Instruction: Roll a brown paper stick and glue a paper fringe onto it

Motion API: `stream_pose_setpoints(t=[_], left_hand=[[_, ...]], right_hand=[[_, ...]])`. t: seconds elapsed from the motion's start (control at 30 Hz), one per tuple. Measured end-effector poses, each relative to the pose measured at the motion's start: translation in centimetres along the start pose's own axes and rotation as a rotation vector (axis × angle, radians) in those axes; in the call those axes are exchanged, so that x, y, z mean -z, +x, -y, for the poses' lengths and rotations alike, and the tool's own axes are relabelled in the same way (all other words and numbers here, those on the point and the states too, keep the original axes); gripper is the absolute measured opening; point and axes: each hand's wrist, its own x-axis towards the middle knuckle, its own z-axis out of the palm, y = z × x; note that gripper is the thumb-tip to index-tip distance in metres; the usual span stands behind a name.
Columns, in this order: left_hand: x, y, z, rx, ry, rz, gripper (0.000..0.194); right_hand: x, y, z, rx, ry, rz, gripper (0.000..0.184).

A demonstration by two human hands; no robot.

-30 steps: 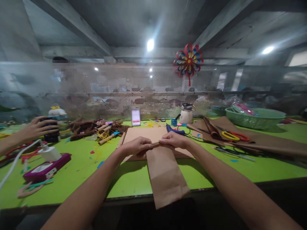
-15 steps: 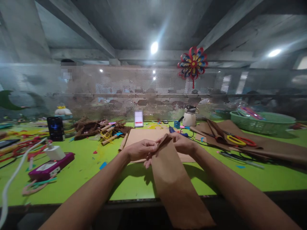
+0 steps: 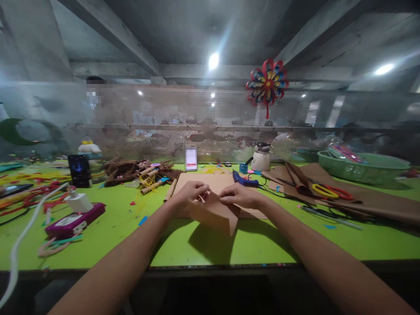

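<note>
A brown paper strip is lifted off the green table, bunched near its top edge with its lower end hanging free above the table. My left hand pinches its top left part with closed fingers. My right hand grips the top right part, fingers pressed together. Both hands hover over a flat stack of brown paper sheets lying on the table in front of me.
Left are a purple device with a white charger, a black phone and a pile of brown paper rolls. Right lie yellow-and-red scissors on brown sheets and a green basket. A blue glue gun and mesh screen stand behind.
The long paper strip that hung over the table's front edge has been pulled up and gathered between my hands. Another person's hand at the far left is gone.
</note>
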Motion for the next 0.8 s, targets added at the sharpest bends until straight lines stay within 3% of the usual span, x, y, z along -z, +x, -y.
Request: stream_pose_setpoints(t=[0.13, 0.27, 0.43, 0.63, 0.8], left_hand=[[-1.0, -0.5, -0.4, -0.069, 0.035, 0.033, 0.035], [-2.3, -1.3, -1.0, -0.035, 0.121, 0.169, 0.034], [-1.8, -1.4, -0.8, -0.091, 0.374, 0.135, 0.029], [-1.3, -0.9, 0.0, -0.169, 0.613, 0.143, 0.022], [-1.5, -0.6, 0.0, -0.283, 0.688, 0.130, 0.021]], right_hand=[[-0.5, 0.5, -1.0, 0.101, -0.446, -0.010, 0.017], [-1.6, 0.8, -1.5, 0.080, -0.627, -0.070, 0.016], [-2.6, 1.3, -2.0, 0.084, -0.701, -0.163, 0.016], [-2.5, 1.5, -2.7, 0.068, -0.696, -0.152, 0.016], [-2.6, 1.4, -2.8, 0.041, -0.659, -0.145, 0.016]])
